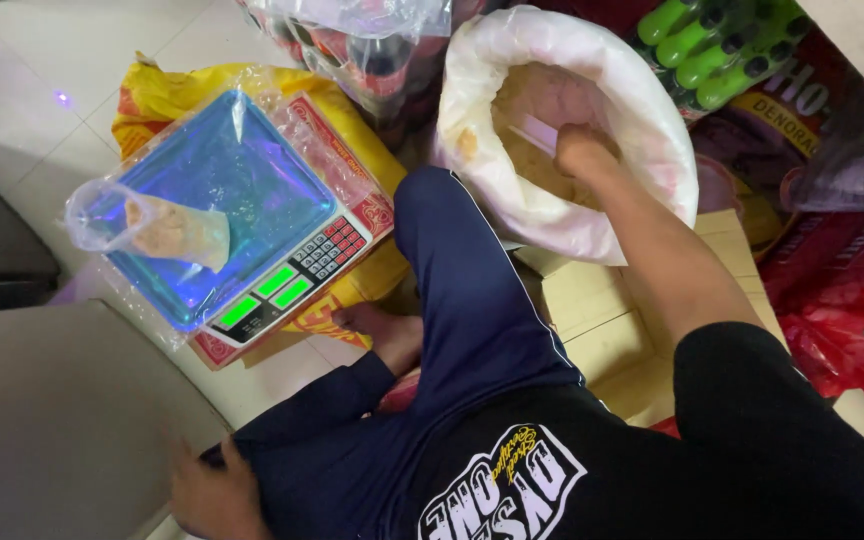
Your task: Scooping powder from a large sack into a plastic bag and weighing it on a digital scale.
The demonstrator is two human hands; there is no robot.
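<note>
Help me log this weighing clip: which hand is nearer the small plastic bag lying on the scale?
Left. The left hand rests low by the leg, below the scale with the small plastic bag. The right hand is far across, inside the big white sack.

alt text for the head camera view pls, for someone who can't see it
A seated person's right hand reaches into an open white sack of tan grain, while the left hand rests near their hip. Beside them, a small clear bag sits on a blue digital scale.
</note>
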